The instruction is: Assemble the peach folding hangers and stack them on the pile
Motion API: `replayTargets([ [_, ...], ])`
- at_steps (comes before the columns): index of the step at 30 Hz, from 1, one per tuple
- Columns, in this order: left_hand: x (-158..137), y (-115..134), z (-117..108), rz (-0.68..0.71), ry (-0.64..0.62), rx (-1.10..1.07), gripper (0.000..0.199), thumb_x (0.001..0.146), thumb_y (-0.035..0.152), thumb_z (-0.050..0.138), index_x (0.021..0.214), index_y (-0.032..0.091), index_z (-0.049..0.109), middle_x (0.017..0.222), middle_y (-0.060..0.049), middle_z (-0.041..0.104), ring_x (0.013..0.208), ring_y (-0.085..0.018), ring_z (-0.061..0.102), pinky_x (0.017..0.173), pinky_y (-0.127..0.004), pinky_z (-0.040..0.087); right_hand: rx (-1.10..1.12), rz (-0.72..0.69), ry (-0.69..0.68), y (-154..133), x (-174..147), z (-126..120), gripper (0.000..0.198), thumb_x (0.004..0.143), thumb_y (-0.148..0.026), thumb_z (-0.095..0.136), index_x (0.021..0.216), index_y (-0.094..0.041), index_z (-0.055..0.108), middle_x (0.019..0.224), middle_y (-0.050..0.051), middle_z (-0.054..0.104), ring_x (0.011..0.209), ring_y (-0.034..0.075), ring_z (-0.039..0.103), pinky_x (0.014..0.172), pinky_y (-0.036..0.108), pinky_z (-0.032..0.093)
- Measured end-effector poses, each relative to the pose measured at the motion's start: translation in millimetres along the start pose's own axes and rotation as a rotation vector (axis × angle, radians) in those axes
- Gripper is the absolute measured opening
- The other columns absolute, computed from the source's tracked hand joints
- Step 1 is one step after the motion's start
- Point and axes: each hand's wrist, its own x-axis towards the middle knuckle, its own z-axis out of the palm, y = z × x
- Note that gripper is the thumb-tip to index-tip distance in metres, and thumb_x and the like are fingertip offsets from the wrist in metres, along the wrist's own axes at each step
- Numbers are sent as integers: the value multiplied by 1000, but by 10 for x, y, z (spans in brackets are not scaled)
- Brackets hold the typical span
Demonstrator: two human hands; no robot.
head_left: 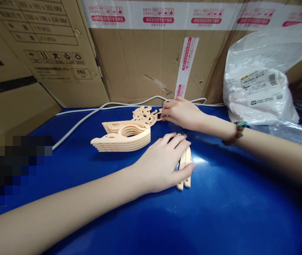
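Note:
My left hand (164,161) lies over a beige folding hanger (185,170), fingers curled over its far end and thumb across its near part. Two narrow arms of that hanger lie side by side, flat on the blue table; my palm covers part of them. Farther back, my right hand (181,113) reaches to a small pile of beige hooks (144,115), its fingertips closed at the pile's right edge on a hook. To the left of my left hand stands a neat stack of beige folded hangers (121,138), several layers high.
The blue table (193,226) runs up to cardboard boxes (145,63) at the back and left. A white cable (81,122) curves along the back edge. A clear plastic bag (259,81) with a white labelled package stands at the right. The left edge is pixelated.

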Motion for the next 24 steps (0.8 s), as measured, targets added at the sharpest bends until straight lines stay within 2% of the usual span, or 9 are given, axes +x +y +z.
replayTargets([
  [8,12,-5,5,-14,-14,-7,55,95,48,46,135,10,50,145,-12,48,136,-27,37,115,-42,32,374,160,-14,95,-70,-22,20,90,-28,59,96,-19,76,101,5,70,90,18,63,76,30,41],
  [12,10,-4,0,-18,-17,-8,56,95,48,46,136,10,50,146,-12,48,136,-27,37,115,-42,31,534,194,39,116,-99,-41,18,87,-27,63,94,-16,76,97,6,73,87,18,65,79,31,45],
  [16,7,9,-6,-17,-15,-8,56,95,48,46,136,10,50,146,-12,47,136,-28,36,115,-43,31,620,252,78,142,-123,-105,16,84,-25,65,90,-15,76,89,6,75,82,18,66,78,31,48],
  [24,13,4,2,-13,-17,-3,56,96,48,45,136,10,49,147,-12,46,138,-27,35,116,-42,29,672,292,144,167,-295,-315,23,82,-36,65,86,-16,76,85,6,75,80,20,67,77,34,49],
])
